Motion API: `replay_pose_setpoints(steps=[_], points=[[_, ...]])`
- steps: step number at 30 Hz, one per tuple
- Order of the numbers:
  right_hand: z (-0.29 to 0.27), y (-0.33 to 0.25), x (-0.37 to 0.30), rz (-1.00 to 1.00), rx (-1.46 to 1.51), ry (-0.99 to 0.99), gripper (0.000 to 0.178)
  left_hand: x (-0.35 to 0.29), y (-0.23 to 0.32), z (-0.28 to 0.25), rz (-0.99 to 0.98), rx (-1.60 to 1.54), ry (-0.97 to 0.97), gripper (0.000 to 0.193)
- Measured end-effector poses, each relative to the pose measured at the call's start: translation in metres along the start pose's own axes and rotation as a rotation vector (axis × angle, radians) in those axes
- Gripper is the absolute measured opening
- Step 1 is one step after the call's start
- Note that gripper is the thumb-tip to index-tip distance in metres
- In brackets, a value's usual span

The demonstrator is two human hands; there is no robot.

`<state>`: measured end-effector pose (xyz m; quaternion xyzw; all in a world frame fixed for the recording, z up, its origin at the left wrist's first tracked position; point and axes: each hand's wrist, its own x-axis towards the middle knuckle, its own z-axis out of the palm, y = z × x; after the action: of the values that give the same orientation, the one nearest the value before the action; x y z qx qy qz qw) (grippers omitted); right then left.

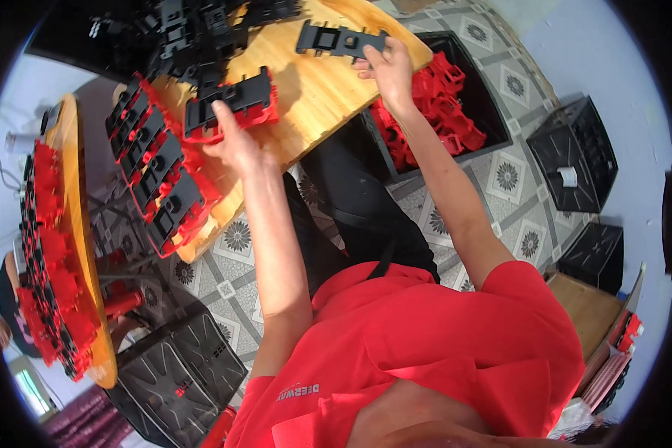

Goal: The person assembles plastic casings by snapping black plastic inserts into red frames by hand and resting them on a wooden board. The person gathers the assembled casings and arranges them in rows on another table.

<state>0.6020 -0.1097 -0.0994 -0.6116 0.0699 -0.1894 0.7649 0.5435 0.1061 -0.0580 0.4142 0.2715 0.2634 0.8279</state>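
My left hand [237, 145] is closed on a red plastic housing [265, 117] with a black plastic part [248, 92] seated on top; the thumb lies on the black part. My right hand [390, 71] pinches the right end of a flat black plastic plate [340, 41], which has a square opening and a round hole. That plate is held above the wooden table [328, 97], apart from the red housing. Left of my left hand stands a row of red housings fitted with black parts [157, 168].
Loose black parts [201, 37] are heaped at the table's far left. A black crate [504, 123] of red housings [440, 104] sits beside the table on the right. Another wooden table [71, 187] at left bears red and black pieces. Black crates [175, 373] stand on the tiled floor.
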Motion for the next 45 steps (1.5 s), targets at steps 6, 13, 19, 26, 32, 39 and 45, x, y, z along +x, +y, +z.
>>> replay_pose_setpoints(steps=[6, 13, 19, 26, 32, 39, 45], points=[[-0.031, -0.012, 0.010, 0.013, -0.580, -0.098, 0.058, 0.013, -0.010, -0.016, -0.153, -0.042, -0.094, 0.041], [-0.152, 0.043, 0.013, -0.167, -0.397, 0.473, 0.031, 0.017, 0.011, -0.023, -0.316, -0.090, -0.155, 0.069], [-0.210, 0.223, 0.000, 0.207, -1.110, -0.265, 0.037, 0.004, 0.024, -0.050, -0.467, -0.046, -0.132, 0.105], [-0.140, 0.294, 0.030, 0.444, -0.935, 0.034, 0.081, -0.103, -0.001, -0.033, 0.156, 0.605, -0.176, 0.069], [-0.168, 0.286, 0.014, 0.416, -1.003, -0.041, 0.032, -0.130, -0.044, -0.061, 0.003, 0.613, -0.581, 0.065], [-0.177, 0.282, 0.020, 0.200, -0.929, -0.123, 0.054, -0.124, -0.083, -0.069, -0.246, 0.678, -0.805, 0.048], [-0.111, 0.288, 0.044, 0.352, -1.052, -0.019, 0.057, -0.139, -0.075, -0.086, -0.297, 0.797, -0.870, 0.040]])
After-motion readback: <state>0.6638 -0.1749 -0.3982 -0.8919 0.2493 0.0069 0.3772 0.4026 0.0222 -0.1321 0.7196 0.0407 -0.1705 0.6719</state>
